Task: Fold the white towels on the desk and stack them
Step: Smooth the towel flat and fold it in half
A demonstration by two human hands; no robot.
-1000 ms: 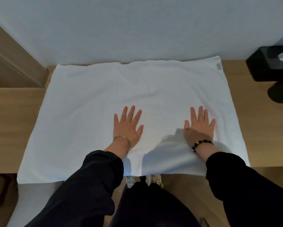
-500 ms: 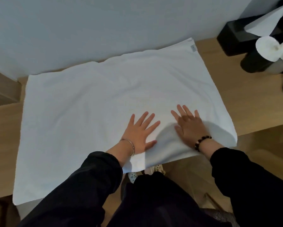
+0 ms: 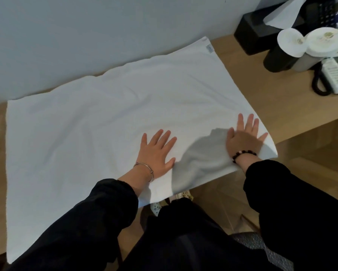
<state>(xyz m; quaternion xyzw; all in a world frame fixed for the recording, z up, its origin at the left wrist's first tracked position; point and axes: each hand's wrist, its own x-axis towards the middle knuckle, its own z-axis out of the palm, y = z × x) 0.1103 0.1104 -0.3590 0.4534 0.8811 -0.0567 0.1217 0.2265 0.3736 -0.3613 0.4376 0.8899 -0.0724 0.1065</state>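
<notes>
A large white towel (image 3: 97, 118) lies spread over the wooden desk (image 3: 266, 98), reaching from the wall to past the near edge, where it hangs down. My left hand (image 3: 157, 151) rests flat on it near the front middle, fingers straight and spread. My right hand (image 3: 244, 136) presses flat on the towel's near right corner, fingers straight. A small label (image 3: 209, 48) marks the towel's far right corner. Soft creases run across the middle of the cloth.
At the far right of the desk stand a black box (image 3: 262, 30) with a white sheet, two dark cylinders topped with white rolls (image 3: 290, 41), and a white telephone (image 3: 336, 75) with a coiled black cord. The wall runs just behind the towel.
My right hand has slid rightward to the towel's near right corner. My left hand stays flat near the front middle. The view has swung right, showing more of the desk's items.
</notes>
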